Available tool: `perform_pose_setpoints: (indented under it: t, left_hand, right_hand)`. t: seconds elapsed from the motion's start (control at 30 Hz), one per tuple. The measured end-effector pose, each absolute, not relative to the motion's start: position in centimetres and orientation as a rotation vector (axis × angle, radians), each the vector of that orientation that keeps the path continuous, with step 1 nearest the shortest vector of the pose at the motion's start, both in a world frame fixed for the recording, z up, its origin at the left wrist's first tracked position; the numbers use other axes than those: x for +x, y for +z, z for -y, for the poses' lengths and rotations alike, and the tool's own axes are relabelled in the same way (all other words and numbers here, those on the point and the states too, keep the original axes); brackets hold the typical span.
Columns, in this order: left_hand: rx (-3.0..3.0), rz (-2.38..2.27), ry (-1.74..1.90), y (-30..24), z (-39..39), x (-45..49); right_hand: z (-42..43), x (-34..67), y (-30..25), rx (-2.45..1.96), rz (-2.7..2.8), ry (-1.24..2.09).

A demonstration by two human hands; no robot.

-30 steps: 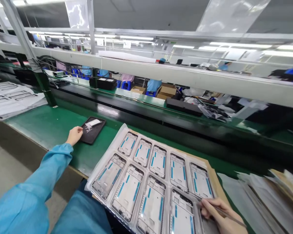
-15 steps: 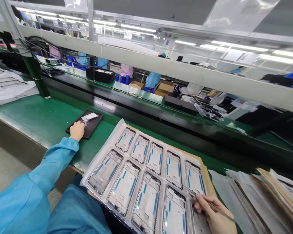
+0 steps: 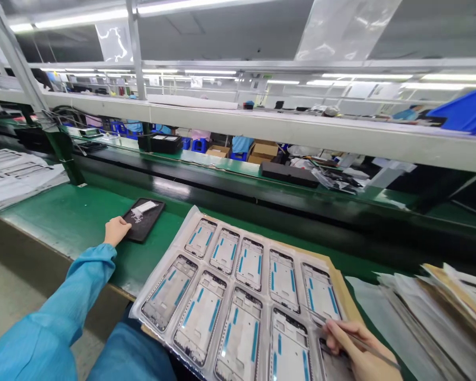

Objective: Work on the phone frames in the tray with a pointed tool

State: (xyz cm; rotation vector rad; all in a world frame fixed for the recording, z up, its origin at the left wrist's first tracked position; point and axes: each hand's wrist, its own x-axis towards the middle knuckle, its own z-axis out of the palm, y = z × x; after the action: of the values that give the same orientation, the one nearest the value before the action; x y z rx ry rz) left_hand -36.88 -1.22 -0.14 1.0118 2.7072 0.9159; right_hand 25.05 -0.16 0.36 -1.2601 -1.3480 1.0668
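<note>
Green bench [image 3: 75,211]: white tray [image 3: 203,264] of phone frames [image 3: 238,330], near corner cut off; left of tray, left hand [image 3: 117,230] at black dish [image 3: 148,227], grip indeterminable; over tray's right, right hand [image 3: 353,344] gripping slim tool [image 3: 373,350], tip indistinct.

I see a deep green table [image 3: 51,222] across the left, a black tray [image 3: 148,225] on it left of centre. Silvery, black-edged phone frames [image 3: 243,329] at bottom centre carry bright blue strips [image 3: 255,341]. The sleeve [image 3: 86,271] at lower left is turquoise blue; the sheets [image 3: 420,317] at lower right run white and tan.
</note>
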Motion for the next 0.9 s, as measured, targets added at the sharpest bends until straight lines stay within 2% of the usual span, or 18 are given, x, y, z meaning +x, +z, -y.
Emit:
perform_pose_setpoints:
  t: [0.13,0.23,0.3,0.43,0.6,0.9]
  left_hand:
    - [1.008,-2.441,1.293,1.4,2.1,-34.8]
    - [1.144,-2.12,1.49,3.6,3.4,-30.6]
    - [1.259,-1.933,1.508,5.4,4.8,-26.4]
    - [1.653,-1.386,1.561,8.4,8.3,-17.1]
    - [2.208,-0.852,1.683,10.1,11.0,-10.7]
    - [2.234,-0.704,1.53,10.7,11.4,-8.8]
  right_hand:
    - [-0.6,26.0,0.7,-0.998,1.54,1.066]
    - [-0.8,26.5,2.4,-0.674,1.802,0.929]
    - [0.2,26.0,4.6,-0.528,1.929,0.806]
    - [5.6,21.9,9.6,-0.579,1.898,0.648]
    - [9.9,16.0,11.9,-0.402,1.861,0.826]
    - [10.8,15.9,10.7,-0.397,1.829,0.882]
